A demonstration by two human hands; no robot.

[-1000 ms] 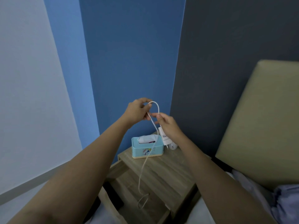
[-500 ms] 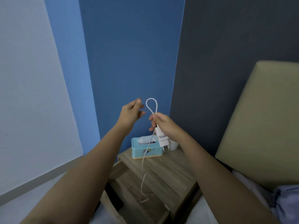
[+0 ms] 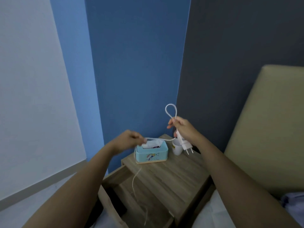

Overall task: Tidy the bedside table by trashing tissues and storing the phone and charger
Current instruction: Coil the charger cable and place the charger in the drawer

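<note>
My right hand (image 3: 184, 129) grips the white charger plug (image 3: 185, 143), prongs pointing down, together with a loop of its white cable (image 3: 170, 110) that stands up above my fingers. From there the cable runs left to my left hand (image 3: 130, 139), which pinches it above the tissue box. The rest of the cable hangs down past the wooden bedside table (image 3: 172, 178) into the open drawer (image 3: 148, 209). No phone is visible.
A light-blue tissue box (image 3: 151, 153) with a white tissue sticking out stands at the table's back edge. A small white cup (image 3: 177, 148) is beside it on the right. A beige headboard (image 3: 266, 129) and bedding lie to the right; blue walls stand behind.
My left hand let go of the loop, dropped lower and left, and took the cable further along. My right hand now holds loop and plug, further right. The view shifted slightly.
</note>
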